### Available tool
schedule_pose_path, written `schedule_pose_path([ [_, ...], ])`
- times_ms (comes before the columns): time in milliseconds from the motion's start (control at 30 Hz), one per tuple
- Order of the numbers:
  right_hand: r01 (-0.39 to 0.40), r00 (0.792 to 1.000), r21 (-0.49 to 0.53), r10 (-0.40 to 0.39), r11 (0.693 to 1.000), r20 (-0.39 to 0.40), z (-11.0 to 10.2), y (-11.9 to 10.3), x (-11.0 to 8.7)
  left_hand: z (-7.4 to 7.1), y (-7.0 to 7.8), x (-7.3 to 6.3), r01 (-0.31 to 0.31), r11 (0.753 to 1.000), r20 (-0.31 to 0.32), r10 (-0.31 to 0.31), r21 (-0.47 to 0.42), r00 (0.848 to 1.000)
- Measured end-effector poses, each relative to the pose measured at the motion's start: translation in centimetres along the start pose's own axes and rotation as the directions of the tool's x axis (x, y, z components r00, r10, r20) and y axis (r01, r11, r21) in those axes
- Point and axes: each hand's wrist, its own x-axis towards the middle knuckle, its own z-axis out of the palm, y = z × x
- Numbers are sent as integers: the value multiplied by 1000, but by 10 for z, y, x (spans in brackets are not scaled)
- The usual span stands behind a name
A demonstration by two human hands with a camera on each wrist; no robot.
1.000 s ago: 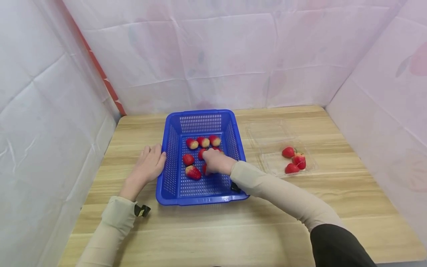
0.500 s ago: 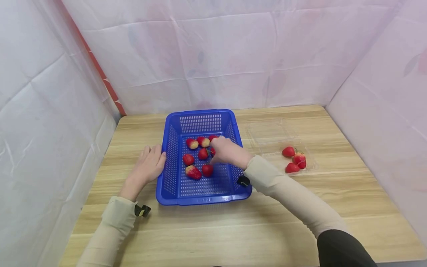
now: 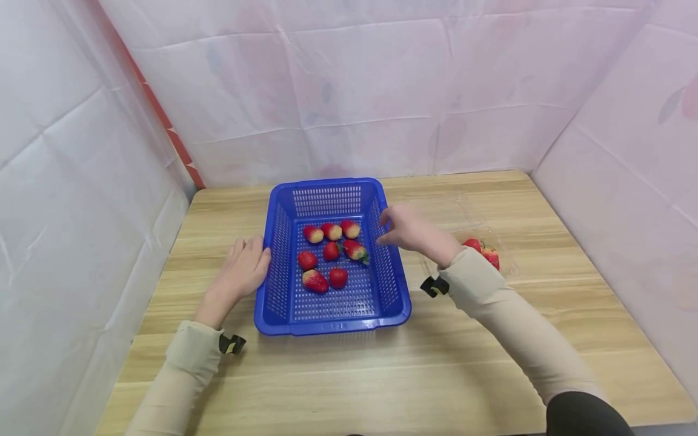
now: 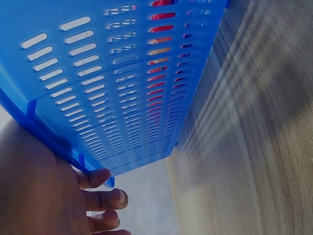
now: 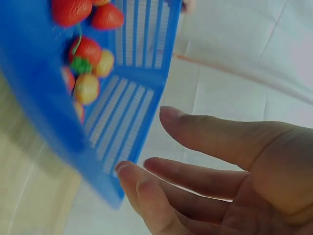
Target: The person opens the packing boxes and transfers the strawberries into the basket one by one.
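Note:
Several strawberries [image 3: 314, 281] lie spaced out on the floor of a blue plastic basket [image 3: 332, 327]; some show green leaves. My left hand [image 3: 242, 270] holds the basket's left rim; in the left wrist view its fingers [image 4: 105, 198] curl below the rim, with the thumb hidden. Above the right rim hovers my right hand [image 3: 410, 230], thumb and fingers apart and nothing between them, as the right wrist view also shows. Behind the right forearm, a clear plastic clamshell box [image 3: 507, 260] stands open with strawberries [image 3: 491, 257] in it, partly covered by the sleeve.
The wooden table [image 3: 327, 387] carries everything. White printed sheeting [image 3: 360, 91] hangs along the back and both sides. The clamshell's transparent lid [image 3: 436, 209] lies folded back towards the rear.
My right hand has left the strawberries and moved right, out of the basket to above its right rim. A leafy strawberry at the basket's right is now uncovered. The left hand stays put.

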Motion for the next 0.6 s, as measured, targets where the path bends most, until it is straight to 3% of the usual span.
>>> schedule_pose_path([
  [333, -84, 985, -10, 81, 996, -155, -28, 69, -29, 0, 2, 0, 7, 1000, 4, -7, 0, 1000],
  [600, -183, 968, 2, 181, 983, -176, -27, 127, -55, 1, 0, -1, 1, 1000, -1, -1, -4, 1000],
])
